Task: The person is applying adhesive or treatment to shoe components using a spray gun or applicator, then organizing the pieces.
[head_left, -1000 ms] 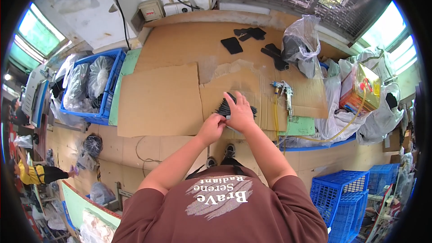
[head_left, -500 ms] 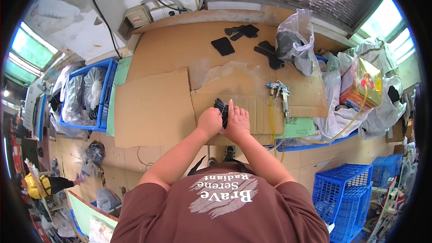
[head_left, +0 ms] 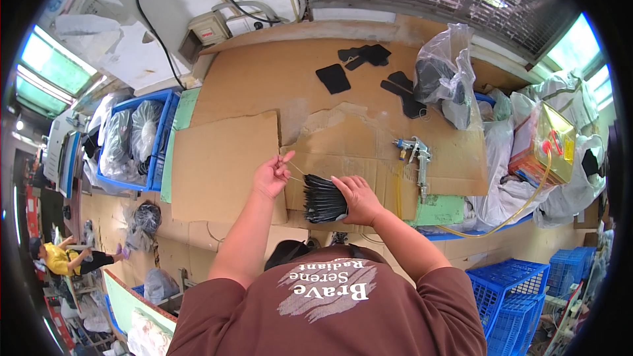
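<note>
A thick stack of thin black pieces (head_left: 323,200) stands over the near edge of the cardboard, its layers fanned toward the left. My right hand (head_left: 359,200) is closed around the stack's right side. To the left, my left hand (head_left: 271,175) pinches the end of a thin pale string (head_left: 296,167), which stretches to the stack's upper left corner. How the string passes around the stack cannot be made out. Flat black pieces (head_left: 332,79) lie farther back on the cardboard (head_left: 231,151), some of them overlapping.
A spray gun (head_left: 417,158) with a yellow hose lies right of my hands. Behind it stands a clear plastic bag (head_left: 455,86) of dark pieces. A blue crate (head_left: 158,151) holds bagged items at left. A metal can (head_left: 560,135) stands at right. Another person (head_left: 59,258) is far left.
My left hand has left the stack and moved left and up, drawing the string out. The black stack now shows fanned beside my right hand, which has shifted slightly right.
</note>
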The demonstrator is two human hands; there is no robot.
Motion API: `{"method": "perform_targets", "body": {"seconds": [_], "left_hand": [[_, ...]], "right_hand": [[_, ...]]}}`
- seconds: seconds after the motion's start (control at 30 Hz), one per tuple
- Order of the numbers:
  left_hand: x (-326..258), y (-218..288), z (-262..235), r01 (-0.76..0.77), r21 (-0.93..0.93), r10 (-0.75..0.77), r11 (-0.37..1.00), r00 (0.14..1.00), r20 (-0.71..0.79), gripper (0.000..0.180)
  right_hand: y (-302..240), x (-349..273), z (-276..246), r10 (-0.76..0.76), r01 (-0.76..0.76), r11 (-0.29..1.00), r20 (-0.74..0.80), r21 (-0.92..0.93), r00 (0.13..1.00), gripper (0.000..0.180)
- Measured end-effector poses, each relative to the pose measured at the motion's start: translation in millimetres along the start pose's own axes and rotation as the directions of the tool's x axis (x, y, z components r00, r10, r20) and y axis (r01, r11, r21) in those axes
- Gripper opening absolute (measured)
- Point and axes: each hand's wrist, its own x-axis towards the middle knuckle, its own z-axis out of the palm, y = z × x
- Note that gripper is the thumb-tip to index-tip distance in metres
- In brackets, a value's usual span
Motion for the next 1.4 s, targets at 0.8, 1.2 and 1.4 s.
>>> {"method": "perform_targets", "body": {"seconds": [0.8,1.2,1.4], "left_hand": [[11,36,-52,0.281,0.063,-0.253,0.958,0.926,-0.282,0.023],[16,54,30,-0.179,0.36,-0.003,0.916,0.892,0.451,0.014],[9,73,-29,-0.169,0.914,0.163,0.369,0.98,0.115,0.019]], "right_hand": [[-34,47,2,0.134,-0.109,0.963,0.087,-0.246,0.987,0.101],[-35,39,-1,-0.045,0.093,0.972,0.219,-0.215,0.975,0.091],[-35,46,3,0.076,-0.071,0.995,0.069,-0.076,0.995,0.092]]}}
